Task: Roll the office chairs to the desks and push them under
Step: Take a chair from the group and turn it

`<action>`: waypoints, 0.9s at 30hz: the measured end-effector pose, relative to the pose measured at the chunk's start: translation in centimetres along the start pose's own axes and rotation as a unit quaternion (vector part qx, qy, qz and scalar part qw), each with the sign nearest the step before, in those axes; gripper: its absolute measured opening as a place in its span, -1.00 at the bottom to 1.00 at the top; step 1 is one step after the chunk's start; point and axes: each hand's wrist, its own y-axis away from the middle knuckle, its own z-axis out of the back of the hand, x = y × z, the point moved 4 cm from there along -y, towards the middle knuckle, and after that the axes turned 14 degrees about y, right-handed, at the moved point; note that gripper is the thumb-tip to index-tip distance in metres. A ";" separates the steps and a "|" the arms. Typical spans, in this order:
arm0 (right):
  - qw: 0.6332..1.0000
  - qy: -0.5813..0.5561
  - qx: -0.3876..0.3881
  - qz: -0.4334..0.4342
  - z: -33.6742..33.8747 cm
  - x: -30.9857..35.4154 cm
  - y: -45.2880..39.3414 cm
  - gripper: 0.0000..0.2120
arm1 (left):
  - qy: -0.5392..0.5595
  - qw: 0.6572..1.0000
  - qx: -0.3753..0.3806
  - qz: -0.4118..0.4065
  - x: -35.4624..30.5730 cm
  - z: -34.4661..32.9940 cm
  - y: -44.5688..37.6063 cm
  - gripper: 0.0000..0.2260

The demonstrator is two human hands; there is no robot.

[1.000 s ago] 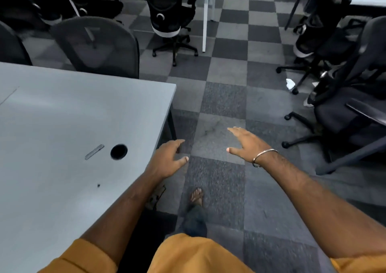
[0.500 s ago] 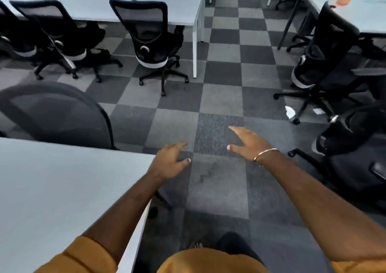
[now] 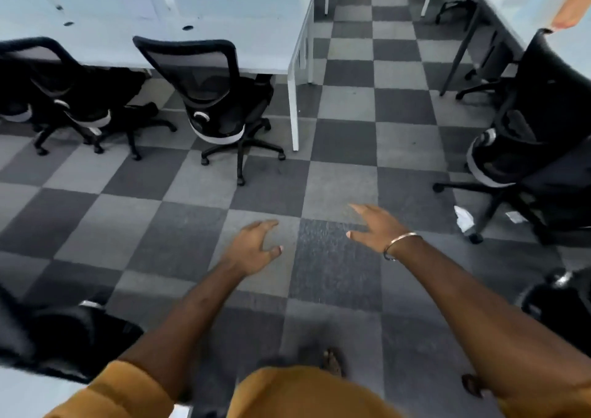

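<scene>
My left hand (image 3: 252, 248) and my right hand (image 3: 375, 227) reach out over the checkered floor, fingers loosely spread, holding nothing. A black mesh office chair (image 3: 211, 97) stands at the white desk (image 3: 243, 36) ahead, its seat partly under the top. Two more black chairs (image 3: 73, 97) sit at the same desk to the left. At the right, another black chair (image 3: 527, 148) stands out in the aisle beside a second desk (image 3: 511, 4). A dark chair back (image 3: 64, 334) shows at the lower left.
Grey and dark carpet tiles (image 3: 335, 161) cover the aisle between the desks. White scraps of paper (image 3: 463, 219) lie by the right chair's base. Part of another dark chair (image 3: 556, 302) is at the right edge. A near desk corner (image 3: 25, 395) shows bottom left.
The view has swung up and moved forward, off the near desk and toward the far desk with its chairs. Both hands stay held out and hold nothing.
</scene>
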 end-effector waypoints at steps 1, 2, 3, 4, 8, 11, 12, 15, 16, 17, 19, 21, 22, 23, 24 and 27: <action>1.000 -0.001 -0.003 0.000 1.4 -0.8 -2.4 -0.26 | 0.002 1.000 -0.010 -0.003 -0.2 0.9 -2.7 -0.39; 1.000 -0.001 -0.008 -0.001 2.4 -1.3 -4.3 -0.26 | 0.001 1.000 -0.018 -0.005 -0.6 1.8 -4.7 -0.40; 1.000 -0.001 -0.007 0.002 3.8 -2.0 -7.1 -0.27 | 0.003 1.000 -0.028 -0.007 -1.0 2.8 -7.7 -0.41; 1.000 0.001 -0.001 0.004 4.6 -2.4 -9.0 -0.28 | 0.003 1.000 -0.028 -0.006 -1.2 3.4 -9.7 -0.41; 1.000 0.022 0.019 0.010 7.0 -4.7 -19.9 -0.26 | 0.015 0.999 -0.031 0.006 -1.3 5.9 -19.3 -0.39; 0.999 0.039 0.034 0.002 8.6 -6.3 -28.4 -0.26 | 0.017 1.000 -0.026 0.005 -0.8 8.3 -27.2 -0.27; 0.998 0.048 0.043 -0.003 9.2 -6.8 -30.8 -0.26 | 0.016 1.000 -0.024 0.009 -0.4 9.0 -29.7 -0.26; 0.996 0.062 0.070 -0.014 12.0 -8.2 -38.6 -0.30 | 0.019 1.000 -0.006 0.004 0.2 12.0 -38.1 -0.34; 0.995 0.079 0.065 -0.008 13.7 -8.8 -42.0 -0.32 | 0.009 1.000 0.001 0.001 -0.3 13.6 -41.5 -0.35; 0.995 0.085 0.060 -0.008 14.9 -9.3 -44.2 -0.35 | -0.002 1.000 0.006 -0.003 -0.7 14.5 -43.8 -0.36; 0.997 0.067 0.034 -0.017 17.9 -10.7 -48.9 -0.36 | -0.028 0.999 0.012 -0.012 -2.0 17.0 -49.6 -0.30; 0.999 0.047 0.008 -0.023 20.6 -12.1 -53.0 -0.35 | -0.035 0.999 0.015 -0.015 -3.9 19.0 -54.7 -0.20; 0.999 0.043 0.003 -0.031 21.9 -13.2 -55.4 -0.35 | -0.036 0.999 0.014 -0.014 -4.6 20.0 -57.9 -0.19; 0.999 0.040 -0.003 -0.033 22.6 -13.9 -56.9 -0.34 | -0.029 0.999 0.008 -0.018 -5.4 20.7 -59.7 -0.23; 0.999 0.038 -0.007 -0.033 23.5 -14.9 -58.8 -0.34 | -0.027 0.999 0.007 -0.021 -6.2 21.3 -62.0 -0.31; 0.998 0.040 0.000 -0.045 25.2 -18.8 -65.6 -0.33 | -0.017 0.999 0.009 -0.026 -8.1 22.7 -70.0 -0.39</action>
